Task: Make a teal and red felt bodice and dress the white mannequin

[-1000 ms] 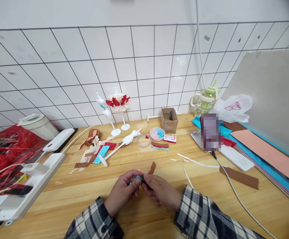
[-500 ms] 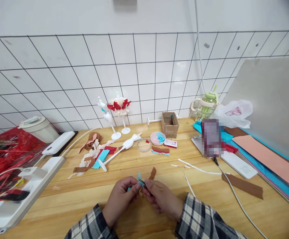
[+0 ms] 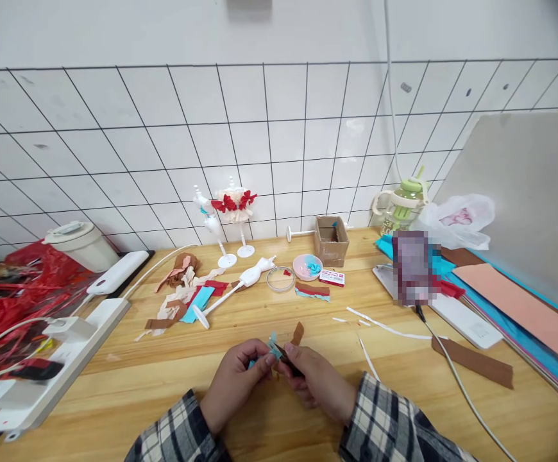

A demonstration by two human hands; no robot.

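Near the front of the table my left hand (image 3: 240, 375) pinches a small crumpled piece of light-blue crepe paper (image 3: 273, 341) between thumb and fingers. My right hand (image 3: 315, 375) is closed around a slim dark pointed tool (image 3: 285, 357), its tip against the blue paper. Whether that tool is tweezers or small scissors cannot be made out. Just beyond my right thumb a short brown paper strip (image 3: 298, 332) sticks up; its lower end is hidden by the hand. A white mini mannequin (image 3: 253, 274) on a stand lies on its side further back.
Two mannequins stand by the wall, one with red bows (image 3: 235, 203). Paper scraps (image 3: 176, 301) lie left; a pink bowl (image 3: 299, 268), metal ring (image 3: 274, 289) and cardboard box (image 3: 331, 250) sit behind. A power strip (image 3: 81, 340) is left, a phone (image 3: 411, 266) and cable right.
The view has shifted slightly. Both hands stay together with the same grip; the blue paper and the dark tool's tip have moved only a little.
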